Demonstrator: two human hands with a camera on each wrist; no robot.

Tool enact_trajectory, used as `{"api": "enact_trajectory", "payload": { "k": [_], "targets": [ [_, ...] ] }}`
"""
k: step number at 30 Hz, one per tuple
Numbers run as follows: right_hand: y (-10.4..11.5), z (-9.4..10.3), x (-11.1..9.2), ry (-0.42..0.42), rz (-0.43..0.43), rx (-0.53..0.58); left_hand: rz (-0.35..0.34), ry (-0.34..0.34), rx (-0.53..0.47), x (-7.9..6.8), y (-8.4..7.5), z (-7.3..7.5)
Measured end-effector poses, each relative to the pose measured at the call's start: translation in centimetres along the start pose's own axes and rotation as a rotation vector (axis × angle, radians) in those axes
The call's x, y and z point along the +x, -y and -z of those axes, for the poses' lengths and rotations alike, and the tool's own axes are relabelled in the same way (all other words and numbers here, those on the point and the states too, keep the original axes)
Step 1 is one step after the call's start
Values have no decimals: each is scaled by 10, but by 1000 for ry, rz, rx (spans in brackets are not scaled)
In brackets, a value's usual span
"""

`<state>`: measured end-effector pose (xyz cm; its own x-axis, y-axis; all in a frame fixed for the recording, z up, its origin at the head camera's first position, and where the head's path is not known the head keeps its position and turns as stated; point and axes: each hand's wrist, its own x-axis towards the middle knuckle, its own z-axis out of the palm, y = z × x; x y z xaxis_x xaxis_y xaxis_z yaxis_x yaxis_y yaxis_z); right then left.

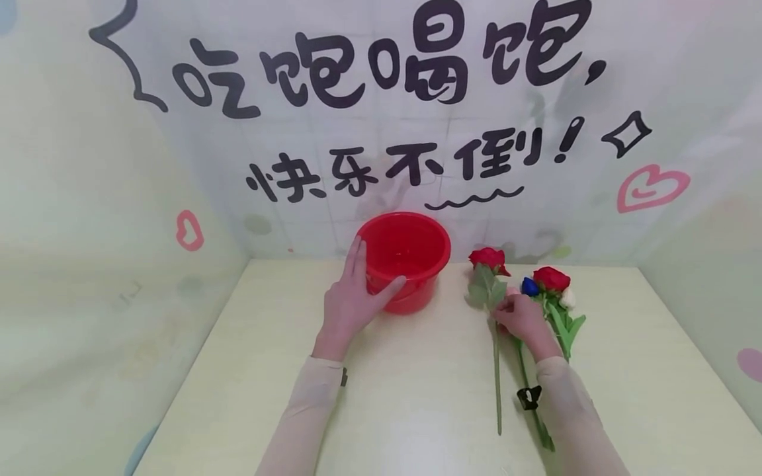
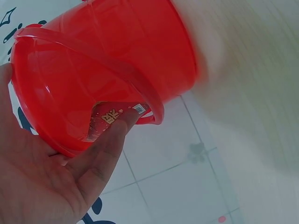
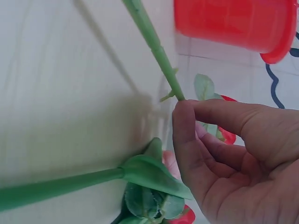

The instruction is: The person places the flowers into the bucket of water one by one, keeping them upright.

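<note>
A red plastic bucket (image 1: 417, 296) stands upright near the back wall. In the left wrist view its red handle (image 2: 112, 70) hangs against the side, next to a dark red label (image 2: 110, 119). My left hand (image 1: 350, 297) rests against the bucket's left side at the rim, fingers straight along the outside and thumb spread across the front. Right of the bucket, my right hand (image 1: 522, 320) pinches the green stem (image 3: 156, 51) of a red rose (image 1: 488, 258) between thumb and fingertip. The rose's leaves (image 1: 485, 285) show just beyond the fingers.
Beside my right forearm lie more artificial flowers: a red bloom (image 1: 551, 279), a blue bud (image 1: 529, 287) and a whitish bud (image 1: 568, 299), with long green leaves (image 1: 562, 330). A printed wall covering (image 1: 387, 132) rises behind the pale table (image 1: 238, 396).
</note>
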<state>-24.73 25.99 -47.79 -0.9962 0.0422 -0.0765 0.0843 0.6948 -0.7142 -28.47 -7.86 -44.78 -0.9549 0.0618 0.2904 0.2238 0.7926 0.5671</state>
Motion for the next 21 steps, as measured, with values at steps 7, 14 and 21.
{"api": "enact_trajectory", "payload": {
  "k": [7, 14, 21],
  "targets": [
    [8, 13, -2, -4, -15, 100, -6, -4, 12, 1, -1, 1],
    [14, 21, -5, -22, -20, 144, -11, -7, -6, 0, 0, 1],
    [19, 20, -7, 8, -53, 285, -17, -12, -24, 0, 1, 0]
  ]
}}
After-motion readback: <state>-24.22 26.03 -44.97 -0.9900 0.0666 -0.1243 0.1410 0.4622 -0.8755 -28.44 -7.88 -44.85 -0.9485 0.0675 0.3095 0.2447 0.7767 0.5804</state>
